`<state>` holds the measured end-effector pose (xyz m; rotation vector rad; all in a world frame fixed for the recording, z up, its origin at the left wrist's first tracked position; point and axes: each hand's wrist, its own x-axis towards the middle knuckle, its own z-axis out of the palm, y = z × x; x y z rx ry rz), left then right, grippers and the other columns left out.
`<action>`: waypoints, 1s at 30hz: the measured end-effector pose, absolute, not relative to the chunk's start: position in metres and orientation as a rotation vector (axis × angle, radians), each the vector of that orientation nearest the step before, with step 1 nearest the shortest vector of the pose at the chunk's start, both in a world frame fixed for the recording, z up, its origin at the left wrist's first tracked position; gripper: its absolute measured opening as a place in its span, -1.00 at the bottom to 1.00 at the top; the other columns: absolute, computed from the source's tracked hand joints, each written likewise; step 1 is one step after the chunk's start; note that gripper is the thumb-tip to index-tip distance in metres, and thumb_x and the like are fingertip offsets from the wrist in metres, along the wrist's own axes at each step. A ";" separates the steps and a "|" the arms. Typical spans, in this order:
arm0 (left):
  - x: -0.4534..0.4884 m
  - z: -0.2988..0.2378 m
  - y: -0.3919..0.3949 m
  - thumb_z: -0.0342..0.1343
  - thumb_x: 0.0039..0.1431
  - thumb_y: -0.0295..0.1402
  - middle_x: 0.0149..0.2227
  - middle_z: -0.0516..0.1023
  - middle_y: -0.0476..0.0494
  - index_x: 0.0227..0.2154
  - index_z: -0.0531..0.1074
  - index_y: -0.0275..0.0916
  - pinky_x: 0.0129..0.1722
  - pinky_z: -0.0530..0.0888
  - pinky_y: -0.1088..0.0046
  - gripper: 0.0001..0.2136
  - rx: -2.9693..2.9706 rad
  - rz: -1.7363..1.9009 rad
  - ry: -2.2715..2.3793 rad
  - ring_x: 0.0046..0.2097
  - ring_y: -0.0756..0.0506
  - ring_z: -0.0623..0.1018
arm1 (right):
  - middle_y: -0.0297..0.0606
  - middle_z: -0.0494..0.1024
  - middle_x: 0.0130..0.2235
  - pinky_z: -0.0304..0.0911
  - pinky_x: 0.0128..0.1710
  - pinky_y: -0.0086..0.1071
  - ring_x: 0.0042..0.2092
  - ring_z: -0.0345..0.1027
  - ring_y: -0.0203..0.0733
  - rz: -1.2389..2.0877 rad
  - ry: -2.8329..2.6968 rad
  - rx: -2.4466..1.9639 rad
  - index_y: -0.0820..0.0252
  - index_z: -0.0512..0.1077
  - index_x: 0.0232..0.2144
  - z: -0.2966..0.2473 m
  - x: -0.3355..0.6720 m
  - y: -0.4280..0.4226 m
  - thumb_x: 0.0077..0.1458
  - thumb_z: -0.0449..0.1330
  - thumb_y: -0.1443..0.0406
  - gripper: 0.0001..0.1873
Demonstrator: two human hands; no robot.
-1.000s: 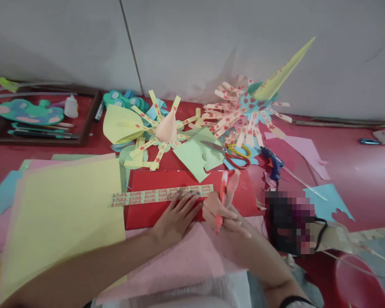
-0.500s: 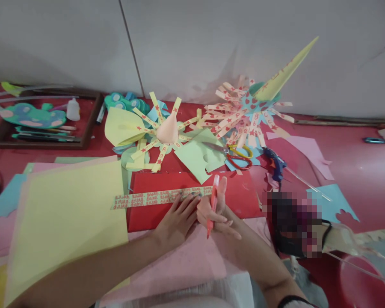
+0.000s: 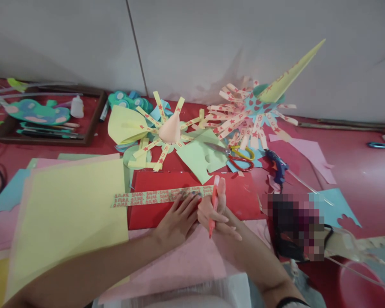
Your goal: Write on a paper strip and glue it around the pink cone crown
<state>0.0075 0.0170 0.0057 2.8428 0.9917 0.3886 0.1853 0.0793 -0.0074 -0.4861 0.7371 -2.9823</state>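
Observation:
A long green paper strip (image 3: 154, 197) with red marks lies across a red box (image 3: 237, 194) in front of me. My left hand (image 3: 176, 220) rests flat on the box, fingers spread, with its fingertips pressing the strip's right part. My right hand (image 3: 216, 214) sits just right of it, closed round a red marker pen (image 3: 213, 203) that stands nearly upright, one finger stretched toward the strip's right end. A large yellow sheet (image 3: 67, 214) lies left of the box.
Behind the box lie a paper sun craft with a pink cone (image 3: 169, 128), a strip craft with a tall yellow cone (image 3: 276, 85), scissors (image 3: 237, 156) and a blue glue gun (image 3: 277, 167). A wooden tray (image 3: 90, 124) is at far left. Pink paper (image 3: 186, 261) covers my lap.
My right hand has slid left along the box with the marker, closing up against my left hand. The left hand has kept its place on the strip.

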 end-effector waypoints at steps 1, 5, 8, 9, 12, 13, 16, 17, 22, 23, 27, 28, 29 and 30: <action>0.008 0.006 0.017 -0.18 0.26 -0.23 0.14 0.30 -0.18 0.06 0.29 -0.25 0.19 -0.03 0.14 -0.61 2.831 0.376 0.997 0.19 -0.19 0.19 | 0.01 0.54 -0.52 0.32 -0.56 -0.46 -0.63 0.33 -0.33 -3.009 0.731 -0.541 0.20 0.21 -0.58 -0.004 0.186 0.080 0.00 -0.48 -0.25 -0.22; 0.009 0.008 0.017 -0.19 0.26 -0.21 0.15 0.29 -0.19 0.07 0.28 -0.23 0.19 -0.01 0.12 -0.60 2.808 0.325 1.006 0.20 -0.21 0.19 | -0.07 0.52 -0.57 0.32 -0.51 -0.45 -0.61 0.36 -0.31 -3.057 0.777 -0.630 0.19 0.23 -0.58 0.009 0.187 0.082 0.03 -0.49 -0.23 -0.22; 0.012 0.008 0.020 -0.20 0.25 -0.18 0.16 0.26 -0.23 0.12 0.23 -0.25 0.19 -0.02 0.07 -0.56 2.835 0.275 0.997 0.20 -0.24 0.19 | -0.12 0.51 -0.60 0.33 -0.49 -0.45 -0.60 0.36 -0.30 -3.034 0.811 -0.649 0.19 0.26 -0.57 0.014 0.185 0.083 0.04 -0.44 -0.22 -0.24; 0.014 0.008 0.022 -0.19 0.25 -0.16 0.17 0.25 -0.25 0.12 0.22 -0.26 0.19 -0.03 0.05 -0.54 2.844 0.245 0.984 0.20 -0.25 0.19 | -0.14 0.50 -0.62 0.32 -0.49 -0.45 -0.61 0.36 -0.30 -3.022 0.812 -0.655 0.19 0.27 -0.57 0.015 0.184 0.083 0.04 -0.41 -0.23 -0.24; 0.021 0.009 0.032 -0.14 0.21 -0.16 0.21 0.19 -0.29 0.13 0.22 -0.30 0.19 -0.03 0.00 -0.52 2.851 0.181 0.925 0.22 -0.28 0.16 | -0.14 0.51 -0.63 0.29 -0.55 -0.48 -0.62 0.34 -0.30 -2.985 0.804 -0.723 0.19 0.31 -0.56 0.017 0.180 0.083 0.03 -0.32 -0.24 -0.27; 0.023 0.010 0.036 -0.13 0.21 -0.19 0.22 0.17 -0.29 0.13 0.22 -0.31 0.19 -0.03 0.00 -0.53 2.844 0.176 0.900 0.23 -0.28 0.14 | -0.15 0.51 -0.63 0.28 -0.57 -0.48 -0.63 0.33 -0.30 -2.972 0.806 -0.742 0.19 0.31 -0.55 0.018 0.180 0.083 0.04 -0.31 -0.23 -0.28; 0.027 0.015 0.051 -0.10 0.19 -0.29 0.24 0.13 -0.29 0.13 0.21 -0.31 0.21 -0.02 0.00 -0.55 2.754 0.187 0.834 0.27 -0.26 0.06 | -0.20 0.48 -0.66 0.27 -0.57 -0.48 -0.65 0.31 -0.31 -2.954 0.849 -0.627 0.17 0.29 -0.57 0.021 0.185 0.084 0.05 -0.33 -0.23 -0.29; 0.028 0.019 0.056 -0.08 0.18 -0.32 0.24 0.13 -0.27 0.12 0.23 -0.29 0.22 -0.02 0.00 -0.56 2.683 0.207 0.827 0.28 -0.26 0.05 | -0.22 0.45 -0.69 0.27 -0.56 -0.47 -0.65 0.30 -0.32 -2.953 0.870 -0.522 0.16 0.26 -0.59 0.023 0.188 0.085 0.05 -0.37 -0.23 -0.28; 0.028 0.050 0.076 -0.23 0.23 -0.46 0.19 0.25 -0.14 0.06 0.27 -0.20 0.20 0.17 0.20 -0.63 2.119 0.537 1.041 0.21 -0.07 0.22 | -0.34 0.37 -0.74 0.27 -0.56 -0.45 -0.69 0.26 -0.35 -2.981 0.938 -0.249 0.14 0.16 -0.62 0.025 0.195 0.090 0.05 -0.51 -0.20 -0.27; 0.029 0.057 0.078 -0.31 0.27 -0.46 0.17 0.27 -0.15 0.08 0.23 -0.21 0.16 0.25 0.26 -0.61 2.057 0.573 1.084 0.18 -0.04 0.27 | -0.34 0.37 -0.73 0.27 -0.57 -0.45 -0.69 0.26 -0.34 -2.999 0.943 -0.270 0.13 0.15 -0.61 0.024 0.193 0.090 0.05 -0.48 -0.21 -0.29; 0.030 0.072 0.086 -0.30 0.31 -0.34 0.00 0.45 -0.13 -0.01 0.30 -0.22 -0.01 0.42 0.42 -0.66 1.739 0.699 1.146 0.02 -0.01 0.44 | -0.29 0.43 -0.65 0.29 -0.57 -0.42 -0.63 0.29 -0.30 -3.034 0.948 -0.323 0.12 0.15 -0.58 0.020 0.182 0.092 0.05 -0.36 -0.24 -0.35; 0.028 0.072 0.087 -0.27 0.30 -0.34 -0.02 0.46 -0.12 -0.03 0.32 -0.22 -0.03 0.42 0.44 -0.68 1.721 0.730 1.171 0.00 0.00 0.45 | -0.27 0.43 -0.64 0.30 -0.56 -0.42 -0.62 0.30 -0.30 -3.027 0.949 -0.330 0.12 0.16 -0.58 0.020 0.183 0.092 0.05 -0.36 -0.23 -0.35; 0.025 0.070 0.088 -0.23 0.29 -0.34 -0.03 0.45 -0.11 -0.05 0.33 -0.22 -0.04 0.42 0.45 -0.70 1.754 0.749 1.213 -0.01 0.00 0.45 | -0.26 0.44 -0.63 0.31 -0.54 -0.42 -0.61 0.31 -0.30 -3.015 0.956 -0.334 0.12 0.17 -0.57 0.020 0.185 0.092 0.06 -0.37 -0.22 -0.34; 0.021 0.068 0.089 -0.20 0.28 -0.35 -0.03 0.45 -0.10 -0.06 0.33 -0.21 -0.05 0.43 0.44 -0.72 1.823 0.752 1.266 -0.02 -0.01 0.45 | -0.24 0.44 -0.62 0.31 -0.53 -0.42 -0.60 0.31 -0.31 -3.001 0.976 -0.315 0.13 0.17 -0.57 0.021 0.189 0.092 0.07 -0.39 -0.21 -0.34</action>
